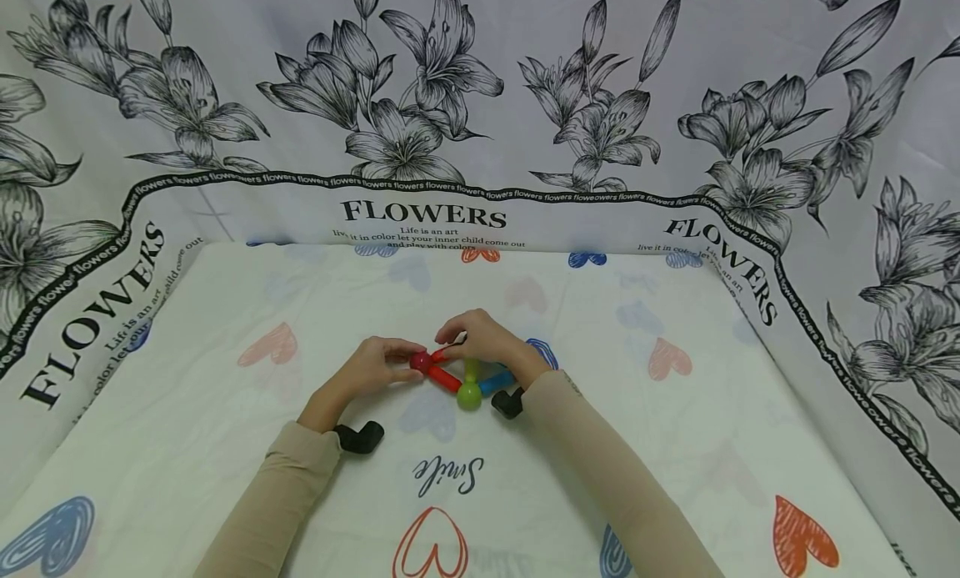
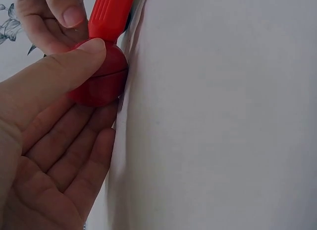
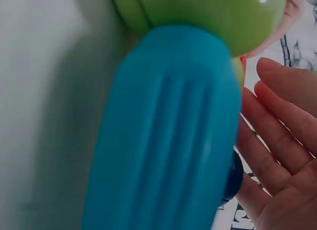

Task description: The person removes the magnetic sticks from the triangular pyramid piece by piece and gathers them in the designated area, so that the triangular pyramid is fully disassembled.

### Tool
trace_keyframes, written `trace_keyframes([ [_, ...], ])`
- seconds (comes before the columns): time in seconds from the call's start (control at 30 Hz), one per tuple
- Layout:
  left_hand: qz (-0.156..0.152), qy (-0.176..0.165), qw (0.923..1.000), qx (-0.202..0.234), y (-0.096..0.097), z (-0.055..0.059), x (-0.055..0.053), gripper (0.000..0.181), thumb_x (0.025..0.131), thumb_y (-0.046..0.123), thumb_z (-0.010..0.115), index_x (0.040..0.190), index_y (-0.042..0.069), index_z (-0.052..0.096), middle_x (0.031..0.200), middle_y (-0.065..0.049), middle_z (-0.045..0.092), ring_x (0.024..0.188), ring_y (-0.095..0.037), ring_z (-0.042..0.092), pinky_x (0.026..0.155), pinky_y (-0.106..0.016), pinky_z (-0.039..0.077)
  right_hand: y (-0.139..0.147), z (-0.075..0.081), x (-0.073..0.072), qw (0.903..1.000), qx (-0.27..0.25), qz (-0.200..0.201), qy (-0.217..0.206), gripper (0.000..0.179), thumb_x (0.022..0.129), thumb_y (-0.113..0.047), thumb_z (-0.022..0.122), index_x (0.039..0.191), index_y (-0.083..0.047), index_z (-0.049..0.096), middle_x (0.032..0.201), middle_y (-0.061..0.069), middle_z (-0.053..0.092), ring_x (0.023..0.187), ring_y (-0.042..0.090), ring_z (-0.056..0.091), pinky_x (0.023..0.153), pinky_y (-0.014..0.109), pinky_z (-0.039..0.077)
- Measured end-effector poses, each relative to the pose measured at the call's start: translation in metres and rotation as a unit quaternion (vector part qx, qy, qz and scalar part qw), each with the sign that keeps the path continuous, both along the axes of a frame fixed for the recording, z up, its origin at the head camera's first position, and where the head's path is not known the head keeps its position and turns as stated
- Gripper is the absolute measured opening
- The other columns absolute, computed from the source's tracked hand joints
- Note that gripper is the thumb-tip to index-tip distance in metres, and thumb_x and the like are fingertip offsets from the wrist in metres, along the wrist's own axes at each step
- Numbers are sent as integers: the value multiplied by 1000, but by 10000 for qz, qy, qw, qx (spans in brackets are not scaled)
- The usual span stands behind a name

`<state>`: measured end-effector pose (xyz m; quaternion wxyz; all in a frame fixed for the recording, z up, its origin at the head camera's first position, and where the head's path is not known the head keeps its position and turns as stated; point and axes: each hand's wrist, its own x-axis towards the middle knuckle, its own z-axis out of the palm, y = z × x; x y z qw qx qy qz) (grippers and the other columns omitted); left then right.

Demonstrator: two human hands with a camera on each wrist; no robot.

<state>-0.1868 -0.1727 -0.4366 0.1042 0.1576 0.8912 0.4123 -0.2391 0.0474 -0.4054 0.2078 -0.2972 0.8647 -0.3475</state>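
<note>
My left hand (image 1: 377, 362) pinches a dark red ball (image 2: 101, 88) between thumb and fingers. From that ball a ribbed red rod (image 2: 111, 14) runs to a green ball (image 1: 469, 396). My right hand (image 1: 483, 338) reaches over the assembly from the far side. Its fingertips pinch a second, short red rod (image 1: 437, 356) at the dark red ball, though the grip is partly hidden. A blue rod (image 3: 163, 136) and a yellow-green rod (image 1: 471, 369) also join the green ball. In the right wrist view, a dark blue ball (image 3: 234, 178) shows behind the blue rod.
A white cloth (image 1: 525, 495) printed with hearts and the word "Smile" covers the table. Behind it hangs a white fabric wall (image 1: 502, 153) with black flower drawings. A black wrist device (image 1: 360, 437) sits at each wrist.
</note>
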Motion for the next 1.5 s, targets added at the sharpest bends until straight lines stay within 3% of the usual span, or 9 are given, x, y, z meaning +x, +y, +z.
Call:
trace_keyframes([
  [0.3, -5, 24, 10000, -10, 0, 1, 0, 43, 80, 19, 78, 119, 4, 68, 117, -16, 71, 110, -31, 67, 100, -46, 51, -5, -3, -6, 9988, 450, 179, 8, 24, 86, -12, 72, 109, -6, 72, 107, 8, 74, 98, 17, 63, 90, 24, 54],
  [0.57, 58, -11, 10000, 11, 0, -1, 0, 43, 80, 18, 79, 118, 4, 68, 116, -16, 71, 109, -30, 68, 100, -46, 51, -7, -6, -7, 9983, 484, 308, 82, 19, 87, -9, 70, 105, -7, 74, 103, 8, 75, 89, 13, 60, 84, 19, 52],
  [1.0, 50, 27, 10000, -59, 0, 1, 0, 43, 80, 19, 78, 119, 3, 68, 118, -17, 70, 111, -31, 67, 100, -46, 51, -7, -6, -2, 9991, 351, 101, 233, 18, 87, -10, 69, 105, -6, 74, 103, 9, 75, 89, 14, 61, 82, 18, 52],
  [1.2, 41, 64, 10000, -62, 2, 1, 0, 43, 80, 19, 79, 118, 2, 68, 118, -18, 70, 110, -32, 67, 99, -46, 52, -7, -10, -3, 9984, 391, -222, 346, 19, 89, -15, 68, 106, -7, 74, 106, 7, 75, 96, 16, 62, 88, 25, 52],
  [1.5, 19, 46, 9999, -90, 2, 1, 0, 43, 80, 19, 78, 118, 3, 67, 119, -17, 70, 111, -31, 66, 100, -46, 51, -5, -10, -5, 9977, 481, -473, 66, 21, 89, -17, 69, 108, -10, 74, 109, 5, 74, 97, 16, 58, 88, 25, 51],
])
